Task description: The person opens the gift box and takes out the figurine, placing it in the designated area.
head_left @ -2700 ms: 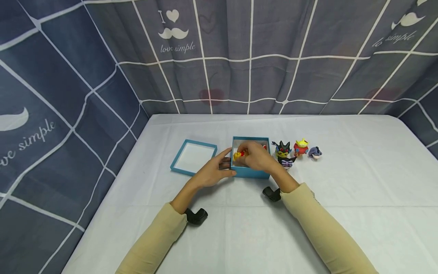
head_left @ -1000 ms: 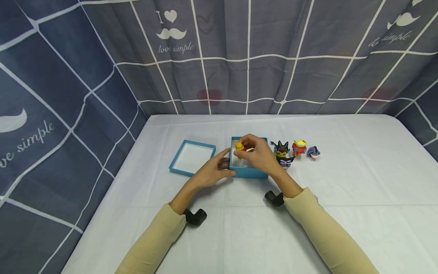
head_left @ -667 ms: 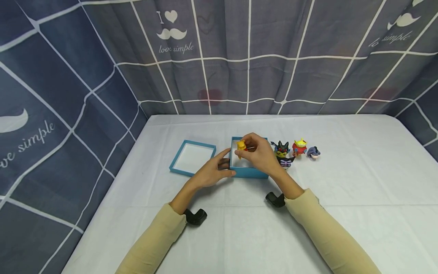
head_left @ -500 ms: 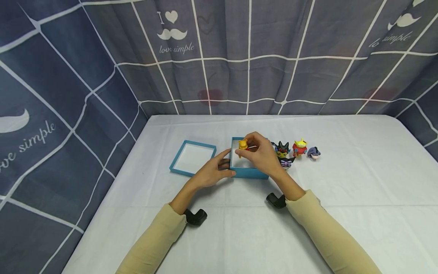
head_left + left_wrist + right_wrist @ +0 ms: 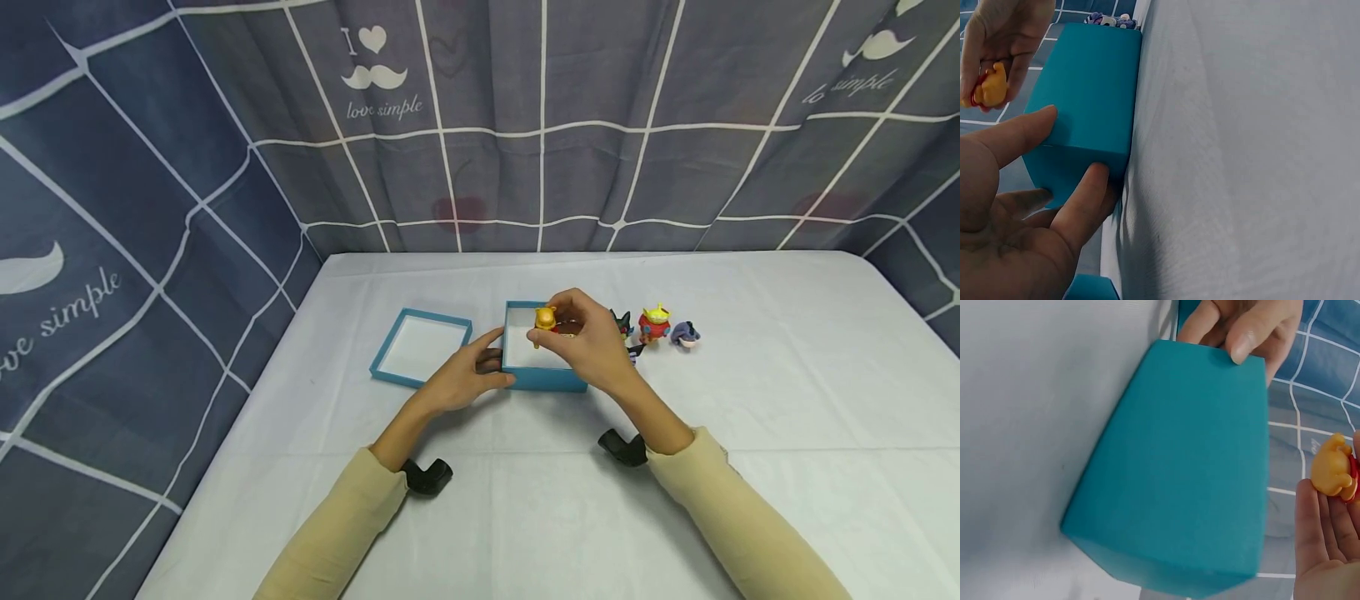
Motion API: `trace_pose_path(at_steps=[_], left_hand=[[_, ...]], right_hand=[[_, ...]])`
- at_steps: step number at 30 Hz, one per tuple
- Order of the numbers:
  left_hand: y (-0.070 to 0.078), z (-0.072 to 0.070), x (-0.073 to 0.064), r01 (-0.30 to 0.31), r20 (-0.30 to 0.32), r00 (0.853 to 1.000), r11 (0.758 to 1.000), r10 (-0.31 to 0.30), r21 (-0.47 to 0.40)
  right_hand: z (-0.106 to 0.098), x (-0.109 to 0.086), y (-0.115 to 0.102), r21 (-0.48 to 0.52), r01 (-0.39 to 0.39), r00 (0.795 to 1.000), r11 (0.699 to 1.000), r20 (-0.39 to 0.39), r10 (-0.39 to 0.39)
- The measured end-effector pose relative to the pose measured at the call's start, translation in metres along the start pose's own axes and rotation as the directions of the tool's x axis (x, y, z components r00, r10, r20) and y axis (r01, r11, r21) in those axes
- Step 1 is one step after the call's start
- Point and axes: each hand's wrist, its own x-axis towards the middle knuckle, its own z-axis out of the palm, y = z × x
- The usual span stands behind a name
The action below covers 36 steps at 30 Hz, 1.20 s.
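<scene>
In the head view, my right hand [image 5: 596, 342] pinches a yellow bear figurine [image 5: 546, 318] with a red top between thumb and fingers. It is held over the open blue box [image 5: 543, 380]. The bear figurine [image 5: 1332, 467] also shows at the edge of the right wrist view. My left hand [image 5: 465, 375] holds the box at its near left corner. Its thumb lies on the front face and its fingers are against the left side, as the left wrist view shows. Part of the box's inside is hidden behind my right hand.
A shallow blue-rimmed lid [image 5: 422, 346] lies left of the box, white inside facing up. Right of the box stand a three-eyed green alien figurine [image 5: 655, 323] in red, a blue-grey donkey figurine [image 5: 686, 335] and dark figurines partly covered by my right hand. A white cloth [image 5: 495, 517] covers the table.
My right hand has lifted the bear figurine from inside the box, turned it more upright and shifted to the right with it. The left hand stays at the box.
</scene>
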Motion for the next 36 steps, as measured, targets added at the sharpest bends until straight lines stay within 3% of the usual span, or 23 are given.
trace_pose_path(at_steps=[7,18,27,36], left_hand=[[0.001,0.002,0.0,0.018,-0.013,1.0,1.0,-0.019,-0.022],[-0.002,0.003,0.0,-0.025,0.004,1.0,0.999,0.025,-0.032],[0.0,0.003,-0.001,-0.019,0.002,1.0,1.0,0.019,-0.02],[0.0,0.003,0.0,-0.028,-0.004,1.0,0.999,0.028,-0.029]], right_hand=[[-0.014,-0.01,-0.004,-0.034,-0.01,1.0,0.999,0.0,0.01],[-0.043,-0.033,-0.005,-0.121,0.022,0.998,0.992,-0.049,-0.028],[-0.07,-0.05,-0.001,-0.169,-0.031,0.995,0.985,-0.102,0.014],[-0.092,-0.064,0.008,-0.328,-0.051,0.991,0.943,-0.135,0.007]])
